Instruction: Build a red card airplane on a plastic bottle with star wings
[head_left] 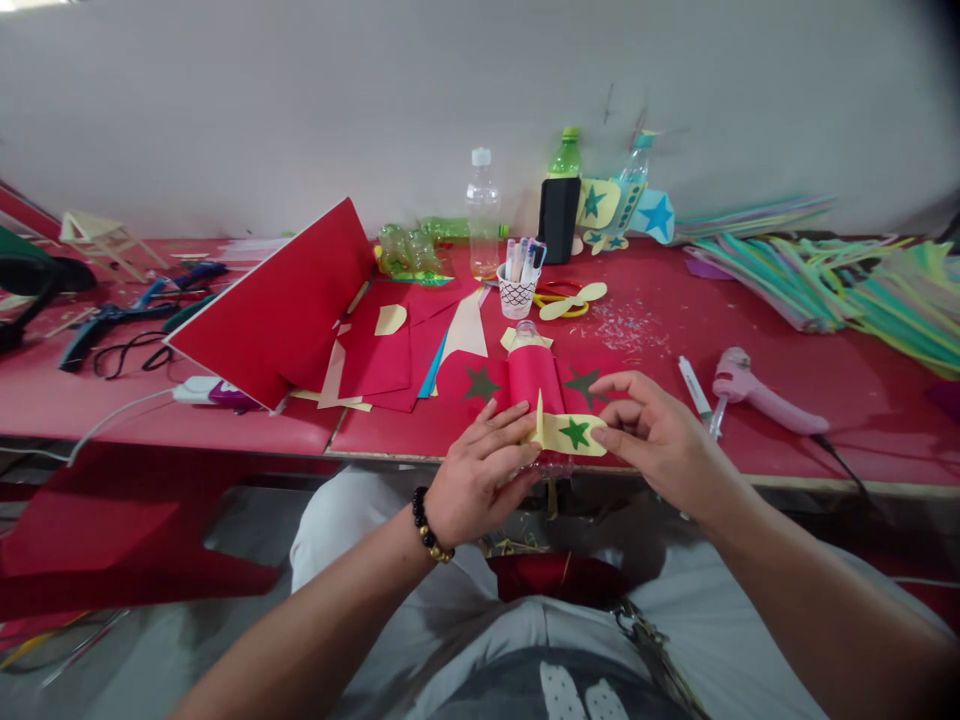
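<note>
A clear plastic bottle (526,330) wrapped in red paper (534,370) lies at the table's front edge, its neck pointing away from me. Red paper wings with dark stars (480,382) spread from both sides. Across its near end sits a pale yellow paper piece with a green star (575,433), and a small yellow fin stands upright beside it. My left hand (491,460) is closed over the bottle's near end, fingers against the fin's base. With thumb and fingers, my right hand (652,430) pinches the yellow piece's right tip.
A pink glue gun (765,390) and a white marker (694,388) lie at right. Behind the bottle stand a cup of pens (517,295), yellow-handled scissors (574,303) and a clear bottle (484,215). A red board (281,300) leans at left over paper sheets. Coloured strips (795,270) are heaped at right.
</note>
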